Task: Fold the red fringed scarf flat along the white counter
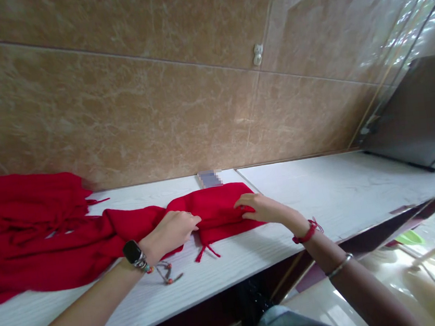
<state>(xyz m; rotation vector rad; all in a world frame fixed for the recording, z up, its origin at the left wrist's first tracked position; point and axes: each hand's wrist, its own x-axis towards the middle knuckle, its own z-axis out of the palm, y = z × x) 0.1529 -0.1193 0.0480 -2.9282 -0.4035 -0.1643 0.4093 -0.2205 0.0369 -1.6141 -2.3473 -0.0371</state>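
Note:
A long red tasselled cloth (pixel 141 221) lies along the white counter, bunched in loose folds at the left. Its right end forms a flatter, folded panel (pixel 218 202), with a small tassel (pixel 207 252) hanging at the near edge. My left hand (pixel 172 232), with a watch and beaded bracelet at the wrist, is closed on the cloth near the panel's left side; its fingertips are partly hidden. Resting on the panel's right part is my right hand (pixel 260 208), its fingers apart and slightly bent. A red cord and a metal bangle circle that arm.
The white counter (pixel 315 193) runs along a brown tiled wall (pixel 136 104). A blurred-out flat object (pixel 209 178) lies behind the cloth by the wall. A large grey box-like thing (pixel 419 108) stands at the far right. Below the counter's front edge are dark openings.

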